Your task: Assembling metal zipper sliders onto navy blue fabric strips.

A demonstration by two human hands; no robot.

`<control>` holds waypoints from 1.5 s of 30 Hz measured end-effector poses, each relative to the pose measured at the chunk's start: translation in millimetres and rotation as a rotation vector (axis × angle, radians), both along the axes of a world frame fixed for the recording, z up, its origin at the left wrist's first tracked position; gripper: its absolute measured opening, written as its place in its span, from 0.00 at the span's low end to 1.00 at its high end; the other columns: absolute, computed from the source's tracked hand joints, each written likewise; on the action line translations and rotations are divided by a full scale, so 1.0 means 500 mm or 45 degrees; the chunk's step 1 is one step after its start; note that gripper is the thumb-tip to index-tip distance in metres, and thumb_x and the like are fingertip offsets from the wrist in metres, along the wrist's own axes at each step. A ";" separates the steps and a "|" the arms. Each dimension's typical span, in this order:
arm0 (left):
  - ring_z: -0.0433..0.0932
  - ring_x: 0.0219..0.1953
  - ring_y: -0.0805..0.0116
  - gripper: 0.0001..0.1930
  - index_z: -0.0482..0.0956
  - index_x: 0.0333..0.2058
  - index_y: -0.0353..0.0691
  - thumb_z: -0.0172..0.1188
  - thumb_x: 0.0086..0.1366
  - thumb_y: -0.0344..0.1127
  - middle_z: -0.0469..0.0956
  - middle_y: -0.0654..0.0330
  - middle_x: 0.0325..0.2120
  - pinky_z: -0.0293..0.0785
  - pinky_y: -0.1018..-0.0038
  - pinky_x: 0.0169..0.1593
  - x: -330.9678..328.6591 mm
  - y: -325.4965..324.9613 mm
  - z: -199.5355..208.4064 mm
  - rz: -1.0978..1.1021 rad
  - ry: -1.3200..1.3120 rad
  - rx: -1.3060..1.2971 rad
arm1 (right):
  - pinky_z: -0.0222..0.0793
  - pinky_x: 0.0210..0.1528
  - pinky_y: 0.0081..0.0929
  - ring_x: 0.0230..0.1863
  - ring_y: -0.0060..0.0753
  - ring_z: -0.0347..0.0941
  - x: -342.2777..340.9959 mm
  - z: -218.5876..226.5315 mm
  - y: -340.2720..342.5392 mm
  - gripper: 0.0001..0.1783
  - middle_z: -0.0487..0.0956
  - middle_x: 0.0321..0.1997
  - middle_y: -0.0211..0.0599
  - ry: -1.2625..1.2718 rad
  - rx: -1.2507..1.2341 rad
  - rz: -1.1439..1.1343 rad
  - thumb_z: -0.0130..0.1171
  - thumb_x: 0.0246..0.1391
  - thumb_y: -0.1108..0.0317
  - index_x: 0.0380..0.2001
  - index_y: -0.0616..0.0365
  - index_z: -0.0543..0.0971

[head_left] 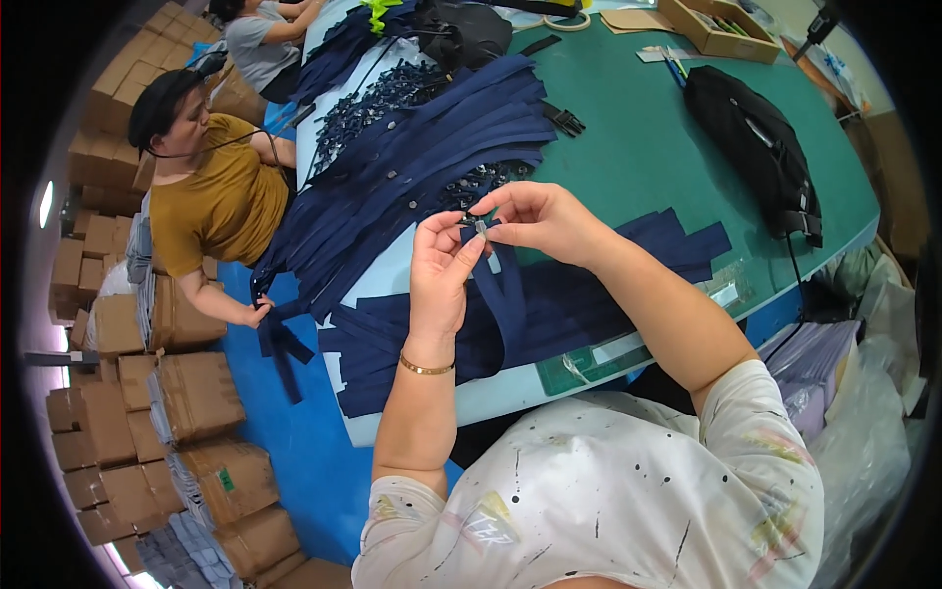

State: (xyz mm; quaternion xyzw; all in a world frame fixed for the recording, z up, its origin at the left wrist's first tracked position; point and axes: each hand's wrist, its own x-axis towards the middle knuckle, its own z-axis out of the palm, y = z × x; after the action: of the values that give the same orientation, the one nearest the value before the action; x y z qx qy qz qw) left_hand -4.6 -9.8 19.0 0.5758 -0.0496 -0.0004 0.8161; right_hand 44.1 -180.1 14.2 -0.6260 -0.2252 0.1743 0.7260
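My left hand [440,270] pinches the end of a navy blue strap [505,314] between thumb and fingertips. My right hand [545,221] closes on the same end from the other side, the fingertips of both hands almost meeting. A small pale, shiny piece [481,228] shows at the pinched end; its exact kind is too small to tell. From the hands the strap hangs in a loop over a row of navy straps [608,270] laid across the table's near side. Just beyond my fingers lies a small pile of dark, shiny fittings [476,182].
A broad stack of navy straps [432,137] and a heap of dark fittings [378,108] cover the green-topped table's [618,128] left. A black bag [756,147] and cardboard tray [721,29] stand right. One co-worker [221,196] holds straps at left; cartons [201,393] are stacked behind.
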 end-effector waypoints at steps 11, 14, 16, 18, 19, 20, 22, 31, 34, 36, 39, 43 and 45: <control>0.74 0.27 0.78 0.04 0.77 0.32 0.33 0.58 0.61 0.28 0.77 0.62 0.25 0.69 0.83 0.34 -0.006 0.010 -0.009 -0.070 0.197 0.034 | 0.70 0.40 0.15 0.35 0.15 0.73 0.001 -0.005 0.003 0.13 0.79 0.34 0.28 0.074 0.023 -0.009 0.58 0.53 0.77 0.43 0.58 0.80; 0.74 0.28 0.77 0.04 0.78 0.33 0.32 0.58 0.61 0.27 0.78 0.61 0.26 0.70 0.82 0.35 -0.007 0.011 -0.016 -0.051 0.191 0.058 | 0.70 0.40 0.16 0.35 0.15 0.73 0.000 -0.005 0.004 0.13 0.80 0.34 0.28 0.030 -0.048 -0.029 0.58 0.53 0.76 0.42 0.58 0.80; 0.74 0.28 0.77 0.05 0.78 0.33 0.32 0.58 0.61 0.27 0.78 0.61 0.26 0.70 0.82 0.35 -0.007 0.013 -0.016 -0.039 0.203 0.074 | 0.70 0.39 0.16 0.34 0.15 0.73 0.000 -0.002 0.007 0.13 0.80 0.33 0.28 0.036 -0.074 -0.041 0.58 0.52 0.76 0.42 0.58 0.80; 0.74 0.28 0.77 0.05 0.78 0.33 0.31 0.58 0.61 0.27 0.78 0.61 0.26 0.70 0.81 0.36 -0.007 0.011 -0.015 -0.028 0.215 0.073 | 0.70 0.39 0.16 0.34 0.15 0.73 0.000 -0.003 0.009 0.13 0.80 0.33 0.29 0.042 -0.100 -0.055 0.58 0.52 0.76 0.42 0.58 0.80; 0.74 0.28 0.77 0.05 0.78 0.33 0.31 0.58 0.61 0.27 0.78 0.61 0.26 0.70 0.81 0.36 -0.007 0.008 -0.013 -0.029 0.218 0.075 | 0.70 0.38 0.16 0.33 0.15 0.73 0.000 -0.004 0.009 0.12 0.80 0.31 0.29 0.044 -0.098 -0.084 0.59 0.52 0.76 0.41 0.57 0.81; 0.74 0.28 0.76 0.04 0.77 0.32 0.31 0.58 0.61 0.27 0.77 0.60 0.25 0.70 0.81 0.35 -0.007 0.004 -0.010 -0.014 0.229 0.079 | 0.69 0.36 0.15 0.31 0.15 0.72 0.000 -0.006 0.010 0.12 0.80 0.30 0.29 0.045 -0.095 -0.113 0.59 0.51 0.75 0.40 0.56 0.81; 0.73 0.28 0.75 0.04 0.76 0.31 0.31 0.58 0.61 0.27 0.76 0.60 0.25 0.69 0.81 0.34 -0.006 0.002 -0.008 0.007 0.241 0.085 | 0.69 0.37 0.16 0.32 0.15 0.73 -0.001 -0.003 0.010 0.12 0.80 0.30 0.30 0.045 -0.090 -0.112 0.59 0.51 0.75 0.40 0.57 0.81; 0.73 0.27 0.77 0.04 0.77 0.31 0.33 0.59 0.61 0.28 0.77 0.62 0.25 0.69 0.83 0.33 -0.002 0.007 -0.019 -0.017 0.182 0.110 | 0.70 0.39 0.16 0.34 0.16 0.74 -0.004 0.006 0.008 0.12 0.80 0.32 0.31 0.016 -0.123 -0.138 0.59 0.51 0.75 0.40 0.58 0.81; 0.70 0.24 0.82 0.04 0.79 0.32 0.36 0.59 0.61 0.30 0.77 0.66 0.25 0.64 0.86 0.29 -0.004 0.008 -0.022 -0.007 0.223 0.296 | 0.69 0.39 0.16 0.35 0.16 0.73 -0.002 0.002 0.010 0.11 0.79 0.33 0.30 0.014 -0.134 -0.142 0.59 0.51 0.75 0.40 0.58 0.81; 0.66 0.21 0.86 0.05 0.80 0.32 0.38 0.59 0.61 0.32 0.76 0.69 0.25 0.58 0.88 0.25 -0.001 0.009 -0.038 0.011 0.225 0.308 | 0.68 0.39 0.15 0.35 0.15 0.72 -0.001 0.001 0.011 0.11 0.79 0.33 0.28 0.044 -0.130 -0.126 0.60 0.51 0.76 0.40 0.57 0.81; 0.61 0.22 0.87 0.04 0.80 0.31 0.36 0.60 0.60 0.30 0.71 0.74 0.21 0.55 0.88 0.25 -0.002 0.010 -0.023 -0.018 0.353 0.244 | 0.68 0.39 0.15 0.35 0.15 0.72 0.000 0.003 0.005 0.12 0.79 0.32 0.27 0.040 -0.118 -0.098 0.60 0.51 0.75 0.40 0.57 0.81; 0.60 0.21 0.88 0.04 0.79 0.31 0.36 0.60 0.61 0.30 0.70 0.75 0.21 0.54 0.87 0.24 0.002 0.011 -0.033 -0.034 0.356 0.272 | 0.70 0.38 0.16 0.34 0.16 0.73 0.012 -0.003 -0.006 0.12 0.80 0.33 0.28 -0.004 -0.169 -0.042 0.60 0.50 0.75 0.40 0.57 0.81; 0.59 0.21 0.88 0.04 0.78 0.31 0.37 0.58 0.62 0.30 0.69 0.75 0.21 0.54 0.87 0.24 0.003 0.007 -0.046 -0.043 0.361 0.152 | 0.71 0.39 0.17 0.34 0.17 0.74 0.012 -0.005 -0.008 0.12 0.80 0.33 0.31 -0.012 -0.207 -0.043 0.60 0.50 0.75 0.40 0.58 0.81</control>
State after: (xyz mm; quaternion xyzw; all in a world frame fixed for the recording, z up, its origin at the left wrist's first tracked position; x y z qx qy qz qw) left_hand -3.2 -6.4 -3.9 0.6167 0.0564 -0.0985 0.7790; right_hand 50.2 -184.0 11.6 -0.6874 -0.2033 0.1767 0.6745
